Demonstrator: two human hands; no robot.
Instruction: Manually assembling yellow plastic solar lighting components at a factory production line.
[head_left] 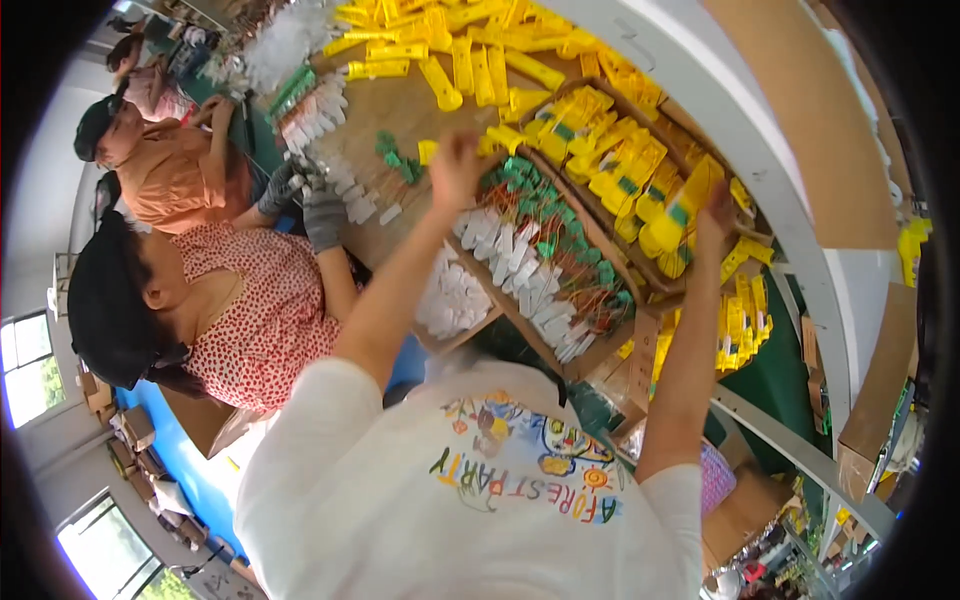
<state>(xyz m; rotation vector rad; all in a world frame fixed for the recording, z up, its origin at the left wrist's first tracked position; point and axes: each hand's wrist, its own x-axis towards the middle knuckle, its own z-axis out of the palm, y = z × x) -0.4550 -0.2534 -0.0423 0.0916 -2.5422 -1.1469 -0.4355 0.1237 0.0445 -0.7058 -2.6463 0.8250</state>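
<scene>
My left hand (457, 172) is raised over the far part of the table, blurred, beside a small yellow plastic piece (428, 152). Whether its fingers hold that piece, I cannot make out. On the right, my right hand (714, 215) is closed at the edge of a yellow plastic casing (698, 188), its fingertips partly hidden. More yellow casings with green parts (625, 172) fill the cardboard box (573, 188) beside it. Between my arms, another box contains green circuit boards (525, 185) with reddish wires and white rectangular parts (510, 258).
Loose yellow casings (480, 70) cover the table's far side. A pile of white parts (450, 298) sits by my left forearm. A gloved co-worker in a red-patterned top (260, 300) works close on the left. A pale curved frame (740, 110) borders the right.
</scene>
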